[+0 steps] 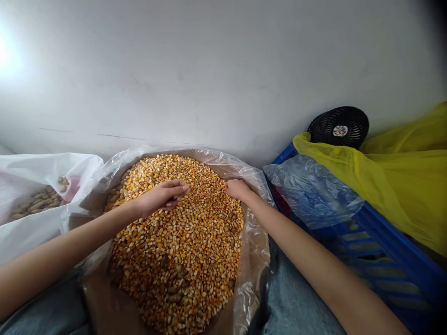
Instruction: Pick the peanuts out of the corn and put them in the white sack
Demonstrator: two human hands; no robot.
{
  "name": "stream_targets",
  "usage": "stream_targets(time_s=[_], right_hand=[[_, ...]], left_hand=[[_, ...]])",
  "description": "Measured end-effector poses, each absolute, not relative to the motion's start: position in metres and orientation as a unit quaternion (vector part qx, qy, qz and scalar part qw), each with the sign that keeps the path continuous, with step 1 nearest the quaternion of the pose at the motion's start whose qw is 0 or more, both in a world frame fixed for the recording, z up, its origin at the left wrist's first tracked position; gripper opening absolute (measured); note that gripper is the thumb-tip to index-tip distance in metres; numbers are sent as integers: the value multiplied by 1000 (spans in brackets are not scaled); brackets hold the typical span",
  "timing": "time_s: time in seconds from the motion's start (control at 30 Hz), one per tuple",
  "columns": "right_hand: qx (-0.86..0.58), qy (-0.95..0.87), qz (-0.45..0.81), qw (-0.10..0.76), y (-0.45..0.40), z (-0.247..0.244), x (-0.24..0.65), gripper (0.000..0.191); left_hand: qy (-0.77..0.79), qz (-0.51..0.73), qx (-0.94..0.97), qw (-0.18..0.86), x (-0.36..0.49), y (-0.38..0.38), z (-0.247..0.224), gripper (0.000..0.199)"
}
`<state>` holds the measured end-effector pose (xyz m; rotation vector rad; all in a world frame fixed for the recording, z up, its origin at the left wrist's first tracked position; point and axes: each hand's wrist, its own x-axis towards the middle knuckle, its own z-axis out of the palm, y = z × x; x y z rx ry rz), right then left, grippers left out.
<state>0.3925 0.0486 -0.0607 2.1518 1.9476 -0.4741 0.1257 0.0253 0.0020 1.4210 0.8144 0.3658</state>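
Between my knees stands a wide sack [256, 260] lined with clear plastic, filled with yellow and orange corn kernels [188, 232]. Several brownish pods that look like peanuts [174, 279] lie among the kernels near the front. My left hand [165, 194] hovers over the upper middle of the corn, thumb and fingers pinched together; whatever is at the fingertips is too small to name. At the right edge of the corn, beside the plastic lining, my right hand [238, 189] is closed with its fingers curled down, and its fingertips are hidden.
A white bag [21, 177] holding peanuts [40, 200] and a pink item [72, 188] stands at left. To the right is a blue plastic crate [387, 237] with clear plastic [314, 190], yellow mesh [394, 186] and a black fan [338, 125]. A pale wall [209, 70] rises behind.
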Motion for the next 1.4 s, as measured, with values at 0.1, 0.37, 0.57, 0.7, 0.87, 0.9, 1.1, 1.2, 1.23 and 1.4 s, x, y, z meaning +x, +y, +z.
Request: stream_targets(time_s=[0.1, 0.37, 0.57, 0.7, 0.87, 0.9, 1.1, 1.2, 1.23, 1.4], right_hand=[[736, 648, -123, 153, 47, -67, 394, 25], [724, 646, -101, 221, 46, -79, 386, 32], [741, 635, -107, 192, 49, -70, 394, 25], [754, 601, -257, 65, 49, -58, 402, 28], [623, 424, -604, -259, 48, -40, 395, 16], [595, 397, -632, -299, 48, -37, 393, 13], [466, 316, -693, -450, 53, -29, 394, 7], [431, 288, -705, -483, 52, -25, 397, 14], [416, 281, -713, -490, 52, -23, 397, 17], [373, 251, -737, -506, 51, -16, 399, 11]], left_hand=[[319, 190, 450, 812, 123, 27, 5, 21], [255, 238, 274, 896, 126, 25, 3, 9], [290, 205, 345, 869, 129, 19, 1, 20], [350, 132, 532, 759, 132, 15, -6, 30], [328, 44, 704, 629, 140, 5, -18, 34], [327, 45, 726, 604, 143, 4, -22, 34], [335, -31, 863, 378, 193, -7, -46, 32], [266, -111, 936, 204, 230, -17, -60, 25], [226, -120, 954, 158, 242, -20, -65, 23], [110, -88, 988, 63, 271, -27, -84, 24]])
